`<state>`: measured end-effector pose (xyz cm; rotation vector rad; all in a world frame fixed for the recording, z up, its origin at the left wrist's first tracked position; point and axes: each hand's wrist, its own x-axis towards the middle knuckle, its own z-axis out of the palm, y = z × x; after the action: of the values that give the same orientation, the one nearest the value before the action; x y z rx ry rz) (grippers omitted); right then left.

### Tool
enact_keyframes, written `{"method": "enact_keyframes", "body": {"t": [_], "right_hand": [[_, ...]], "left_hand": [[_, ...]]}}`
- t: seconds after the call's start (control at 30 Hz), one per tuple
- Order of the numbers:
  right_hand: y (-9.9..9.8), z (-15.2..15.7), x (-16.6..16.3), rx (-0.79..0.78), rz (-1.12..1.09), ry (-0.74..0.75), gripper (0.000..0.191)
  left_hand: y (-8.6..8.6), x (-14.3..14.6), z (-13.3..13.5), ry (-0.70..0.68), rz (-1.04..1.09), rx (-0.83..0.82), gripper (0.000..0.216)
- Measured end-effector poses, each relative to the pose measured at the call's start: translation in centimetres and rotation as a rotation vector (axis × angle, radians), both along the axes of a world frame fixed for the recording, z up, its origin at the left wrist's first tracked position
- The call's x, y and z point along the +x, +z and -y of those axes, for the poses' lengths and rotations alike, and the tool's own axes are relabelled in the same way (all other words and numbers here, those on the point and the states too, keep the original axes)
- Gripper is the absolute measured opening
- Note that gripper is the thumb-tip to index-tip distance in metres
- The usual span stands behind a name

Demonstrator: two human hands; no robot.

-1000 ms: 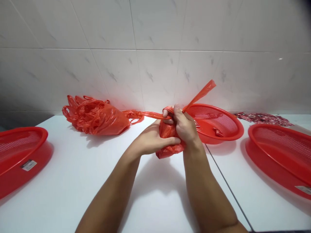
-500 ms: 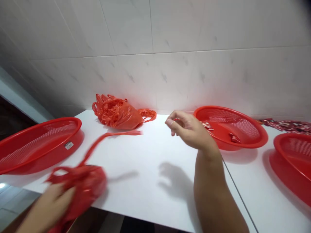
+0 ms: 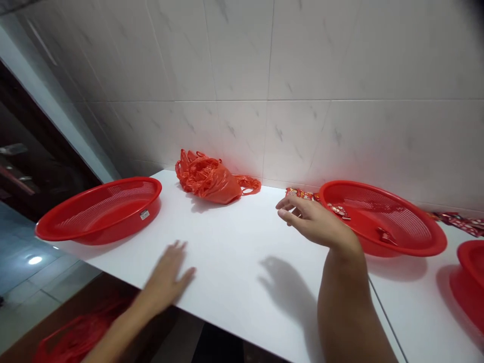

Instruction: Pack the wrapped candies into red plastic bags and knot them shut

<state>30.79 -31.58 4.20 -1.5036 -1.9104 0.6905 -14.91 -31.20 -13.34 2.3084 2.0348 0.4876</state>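
Note:
My left hand (image 3: pixel 169 279) hovers over the near left part of the white table (image 3: pixel 223 262), fingers spread and holding nothing; it is a little blurred. Below the table edge, partly behind my left forearm, a filled-looking red plastic bag (image 3: pixel 81 333) lies in a brown box (image 3: pixel 62 307). My right hand (image 3: pixel 306 216) hangs in the air over the table with loosely bent fingers, thumb apart and nothing between them. Just behind it are a red plastic basket (image 3: pixel 378 247) holding a few small red packets (image 3: pixel 386 236), and more patterned red packets (image 3: pixel 300 193) by the wall.
Crumpled red plastic bags (image 3: pixel 214 181) lie at the back against the tiled wall (image 3: pixel 242 131). An oval red basket (image 3: pixel 113 229) with a white label stands at the left edge. Another red basket (image 3: pixel 472 287) is cut off at the right, with patterned packets (image 3: pixel 461 222) behind it.
My left hand has let go of the red plastic bag, which now lies in the box below. The hand has moved right and its fingers have spread. The view has turned left.

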Motion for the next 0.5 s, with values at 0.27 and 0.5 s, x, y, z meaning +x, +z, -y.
{"method": "enact_keyframes", "body": {"t": [0.27,0.5], "right_hand": [[-11.5,-5.1,-3.5,-0.379,0.072,-0.102,0.011],[-18.9,-7.2,-4.2,-0.249,-0.117,-0.413,0.030]], "left_hand": [[-1.7,8.3,-11.5,0.026,0.023,-0.001,0.093],[-0.9,7.7,-21.0,0.126,0.515,0.330,0.099]]}}
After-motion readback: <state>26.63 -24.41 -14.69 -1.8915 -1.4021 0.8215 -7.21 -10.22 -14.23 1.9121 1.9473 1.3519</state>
